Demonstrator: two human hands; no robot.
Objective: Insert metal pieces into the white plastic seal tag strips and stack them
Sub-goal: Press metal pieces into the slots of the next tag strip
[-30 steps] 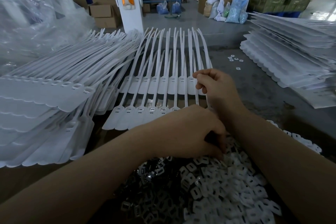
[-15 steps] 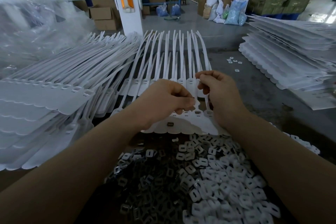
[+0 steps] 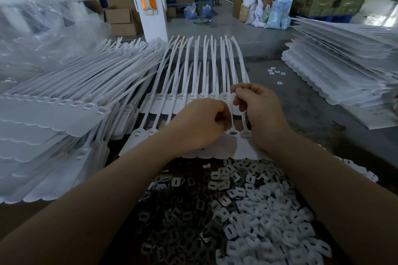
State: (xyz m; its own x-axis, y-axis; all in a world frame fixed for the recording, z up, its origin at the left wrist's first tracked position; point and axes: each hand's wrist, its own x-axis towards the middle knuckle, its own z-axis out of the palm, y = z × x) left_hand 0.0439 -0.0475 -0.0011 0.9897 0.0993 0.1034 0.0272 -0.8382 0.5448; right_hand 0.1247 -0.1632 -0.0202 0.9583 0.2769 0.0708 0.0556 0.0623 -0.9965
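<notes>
White plastic seal tag strips (image 3: 215,84), joined in a flat comb on the bench between the big side stacks and just above the heap of small metal and white pieces (image 3: 247,211), look light, thin and springy, best held at the stiffer head end, not the whippy tails. Right hand (image 3: 260,114) pinches one tail between curled fingertips. Left hand (image 3: 200,125), fingers curled tight at a head slot, sits closer to it than half a second ago; whether it holds a piece, I can't tell.

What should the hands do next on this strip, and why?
Probably press the piece in the left hand down into the tag head beside it. The right hand pinches that strip's tail, steadying it, and the left fingertips sit right above the slot.
</notes>
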